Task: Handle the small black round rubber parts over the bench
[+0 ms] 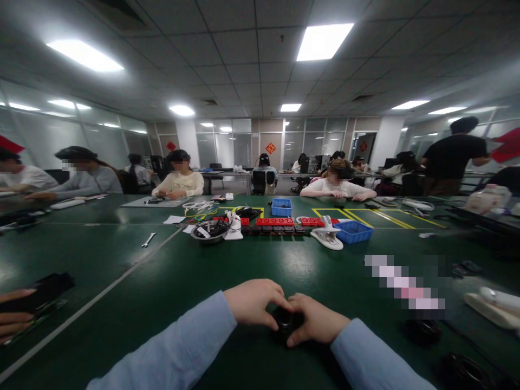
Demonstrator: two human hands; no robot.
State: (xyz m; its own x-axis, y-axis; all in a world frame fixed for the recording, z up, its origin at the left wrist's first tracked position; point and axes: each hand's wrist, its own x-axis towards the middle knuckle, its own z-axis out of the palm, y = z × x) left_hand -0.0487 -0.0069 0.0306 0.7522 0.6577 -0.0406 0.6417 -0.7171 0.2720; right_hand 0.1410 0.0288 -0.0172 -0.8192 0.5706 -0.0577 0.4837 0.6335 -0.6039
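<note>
Between my two hands, just above or on the green table, is a small black round part (285, 320); its exact kind cannot be made out. My left hand (257, 304) curves around its left side, thumb and fingers closed on it. From the right, my right hand (319, 319) grips the same part, with the thumb low at its near edge. The fingertips of both hands almost meet over it and hide much of its surface. To the right lie two similar black ring-shaped parts (423, 330).
Along the table's middle stand red power strips (275, 222), blue bins (353, 232), white clip-on stands (328, 234) and a bowl of cables (209, 230). A wrench (149, 240) lies at left. Another person's hand (16, 314) holds a black item at far left. Several people sit around.
</note>
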